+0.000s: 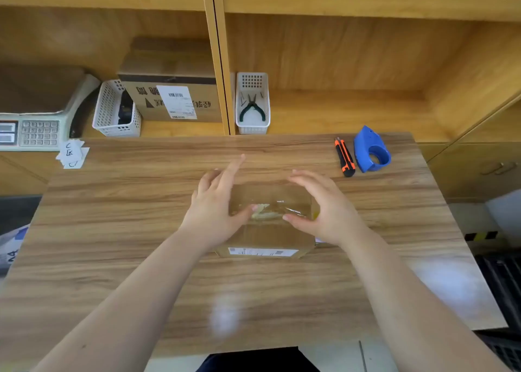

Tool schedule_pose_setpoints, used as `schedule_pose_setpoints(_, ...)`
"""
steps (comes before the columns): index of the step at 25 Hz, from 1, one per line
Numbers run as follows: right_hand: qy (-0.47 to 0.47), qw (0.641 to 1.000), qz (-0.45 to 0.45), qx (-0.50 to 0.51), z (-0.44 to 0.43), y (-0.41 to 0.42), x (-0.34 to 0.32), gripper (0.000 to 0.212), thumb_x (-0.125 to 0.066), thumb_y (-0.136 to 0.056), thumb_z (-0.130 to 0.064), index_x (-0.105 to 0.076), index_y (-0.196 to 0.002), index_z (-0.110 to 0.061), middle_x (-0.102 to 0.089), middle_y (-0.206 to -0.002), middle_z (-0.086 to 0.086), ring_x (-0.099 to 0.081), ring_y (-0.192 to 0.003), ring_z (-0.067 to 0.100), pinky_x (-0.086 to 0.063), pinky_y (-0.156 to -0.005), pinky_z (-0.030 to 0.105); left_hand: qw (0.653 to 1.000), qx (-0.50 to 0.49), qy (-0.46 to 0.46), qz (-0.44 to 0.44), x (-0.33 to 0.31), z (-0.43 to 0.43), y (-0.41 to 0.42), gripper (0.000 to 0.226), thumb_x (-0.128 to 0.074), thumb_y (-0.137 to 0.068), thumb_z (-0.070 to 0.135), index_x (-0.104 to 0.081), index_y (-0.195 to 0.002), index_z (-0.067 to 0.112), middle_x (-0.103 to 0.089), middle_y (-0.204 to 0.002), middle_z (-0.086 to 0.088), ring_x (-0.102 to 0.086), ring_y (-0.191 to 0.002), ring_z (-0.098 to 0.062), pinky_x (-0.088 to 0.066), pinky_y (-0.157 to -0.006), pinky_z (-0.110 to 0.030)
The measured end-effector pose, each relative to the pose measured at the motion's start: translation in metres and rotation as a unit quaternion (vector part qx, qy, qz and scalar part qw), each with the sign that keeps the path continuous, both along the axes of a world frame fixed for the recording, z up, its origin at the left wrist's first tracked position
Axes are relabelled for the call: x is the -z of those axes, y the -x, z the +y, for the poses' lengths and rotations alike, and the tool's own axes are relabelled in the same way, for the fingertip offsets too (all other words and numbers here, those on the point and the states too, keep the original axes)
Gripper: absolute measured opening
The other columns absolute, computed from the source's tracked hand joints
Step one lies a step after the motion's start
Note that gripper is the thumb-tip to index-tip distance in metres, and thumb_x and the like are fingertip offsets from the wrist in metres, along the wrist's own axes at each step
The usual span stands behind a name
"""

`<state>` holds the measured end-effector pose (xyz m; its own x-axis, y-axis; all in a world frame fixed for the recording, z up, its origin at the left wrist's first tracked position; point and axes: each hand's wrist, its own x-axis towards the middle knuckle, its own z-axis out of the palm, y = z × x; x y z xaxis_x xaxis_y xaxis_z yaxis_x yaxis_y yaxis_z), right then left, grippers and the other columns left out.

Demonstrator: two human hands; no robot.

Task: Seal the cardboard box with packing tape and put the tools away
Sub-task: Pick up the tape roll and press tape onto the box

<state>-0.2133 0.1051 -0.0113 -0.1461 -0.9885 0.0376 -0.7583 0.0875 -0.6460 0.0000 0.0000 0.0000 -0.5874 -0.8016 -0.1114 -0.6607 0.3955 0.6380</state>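
Cardboard box (269,232) sits mid-table (127,230) between your left hand (215,205) and right hand (324,206). Both are spread, gripping nothing, thumbs pressing wrinkled packing tape (267,212). Those creases could lift; uneven pressing may slide the box.

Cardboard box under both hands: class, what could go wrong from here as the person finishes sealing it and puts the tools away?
1. The tape across the cardboard box looks wrinkled between the thumbs of the left hand and right hand; pressed down like that, it may seal poorly.
2. The utility knife lies beside the tape dispenser; whether its blade is retracted cannot be told, so grabbing it carelessly might cut.
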Motion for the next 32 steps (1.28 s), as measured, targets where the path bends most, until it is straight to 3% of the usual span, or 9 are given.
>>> schedule_pose_setpoints(4, -0.069, 0.997, 0.031, -0.006, -0.004, -0.003, 0.021, 0.077, -0.068, -0.070, -0.059, -0.038, -0.138, -0.040, -0.029, -0.152, -0.018, -0.027, -0.138, 0.010, -0.033, -0.112, 0.043, 0.998, 0.046, -0.020, -0.037, 0.020, 0.001, -0.003, 0.080, -0.063, -0.083, 0.050, -0.014, -0.146, 0.050, -0.024, -0.158, 0.014, -0.005, -0.148, -0.022, -0.018, -0.117, -0.051)
schedule_pose_setpoints(8, -0.136, 0.982, 0.119, -0.051, -0.014, -0.006, 0.043, 0.089, -0.064, -0.067, -0.069, -0.026, -0.143, -0.043, -0.004, -0.161, -0.012, -0.007, -0.147, 0.020, -0.015, -0.118, 0.048, 0.972, 0.162, -0.009, -0.169, 0.049, 0.014, 0.005, 0.101, -0.065, -0.070, 0.066, -0.005, -0.149, 0.048, 0.011, -0.163, 0.011, 0.026, -0.146, -0.024, 0.015, -0.116, -0.055)
schedule_pose_setpoints(10, -0.148, 0.975, 0.154, -0.066, -0.020, -0.006, 0.049, 0.091, -0.059, -0.067, -0.073, -0.023, -0.144, -0.043, 0.002, -0.162, -0.009, 0.000, -0.149, 0.020, -0.008, -0.118, 0.047, 0.956, 0.188, 0.032, -0.223, 0.059, 0.018, 0.010, 0.103, -0.065, -0.073, 0.063, 0.003, -0.149, 0.047, 0.023, -0.161, 0.008, 0.032, -0.143, -0.028, 0.020, -0.112, -0.060)
schedule_pose_setpoints(18, -0.143, 0.963, 0.225, -0.046, -0.042, 0.008, 0.051, 0.072, -0.046, -0.082, -0.069, -0.026, -0.145, -0.042, -0.016, -0.160, -0.005, -0.020, -0.140, 0.024, -0.014, -0.112, 0.047, 0.930, 0.228, 0.083, -0.276, 0.059, -0.029, 0.025, 0.092, -0.060, -0.090, 0.024, 0.006, -0.148, 0.051, 0.023, -0.161, 0.007, 0.027, -0.146, -0.026, 0.014, -0.114, -0.061)
schedule_pose_setpoints(22, -0.149, 0.962, 0.223, 0.049, -0.055, 0.009, 0.054, 0.074, -0.045, -0.086, -0.065, -0.024, -0.150, -0.032, -0.036, -0.138, 0.008, -0.034, -0.123, 0.029, -0.028, -0.106, 0.041, 0.942, 0.179, 0.057, -0.279, 0.048, -0.049, 0.046, 0.088, -0.039, -0.089, 0.000, 0.003, -0.150, 0.047, 0.019, -0.162, -0.004, 0.021, -0.147, -0.032, 0.009, -0.117, -0.059)
schedule_pose_setpoints(25, -0.171, 0.950, 0.243, 0.091, -0.062, 0.003, 0.058, 0.078, -0.037, -0.087, -0.069, -0.017, -0.152, -0.031, -0.038, -0.129, 0.010, -0.037, -0.116, 0.030, -0.032, -0.102, 0.041, 0.965, 0.128, -0.040, -0.226, 0.041, -0.043, 0.060, 0.075, -0.042, -0.091, 0.019, -0.004, -0.154, 0.034, 0.020, -0.162, -0.010, 0.024, -0.146, -0.033, 0.007, -0.119, -0.054)
schedule_pose_setpoints(27, -0.182, 0.942, 0.251, 0.126, -0.069, -0.002, 0.059, 0.080, -0.034, -0.088, -0.069, -0.014, -0.152, -0.025, -0.038, -0.129, 0.013, -0.038, -0.115, 0.032, -0.034, -0.099, 0.042, 0.967, 0.136, -0.063, -0.204, 0.048, -0.024, 0.065, 0.084, -0.048, -0.088, 0.042, 0.002, -0.155, 0.026, 0.025, -0.160, -0.009, 0.028, -0.145, -0.029, 0.007, -0.119, -0.054)
schedule_pose_setpoints(29, -0.198, 0.932, 0.261, 0.154, -0.074, -0.005, 0.059, 0.083, -0.032, -0.089, -0.068, -0.010, -0.153, -0.018, -0.037, -0.134, 0.015, -0.038, -0.118, 0.033, -0.035, -0.098, 0.042, 0.964, 0.148, -0.042, -0.217, 0.062, -0.009, 0.066, 0.105, -0.053, -0.083, 0.061, 0.014, -0.153, 0.021, 0.032, -0.158, -0.007, 0.033, -0.143, -0.028, 0.005, -0.119, -0.053)
schedule_pose_setpoints(32, -0.182, 0.944, 0.241, 0.134, -0.074, 0.000, 0.059, 0.074, -0.032, -0.093, -0.060, -0.006, -0.152, -0.023, -0.021, -0.152, 0.014, -0.036, -0.126, 0.033, -0.034, -0.100, 0.044, 0.960, 0.168, 0.023, -0.221, 0.077, -0.017, 0.069, 0.103, -0.053, -0.086, 0.058, 0.019, -0.151, 0.025, 0.036, -0.156, -0.004, 0.036, -0.141, -0.028, -0.003, -0.120, -0.053)
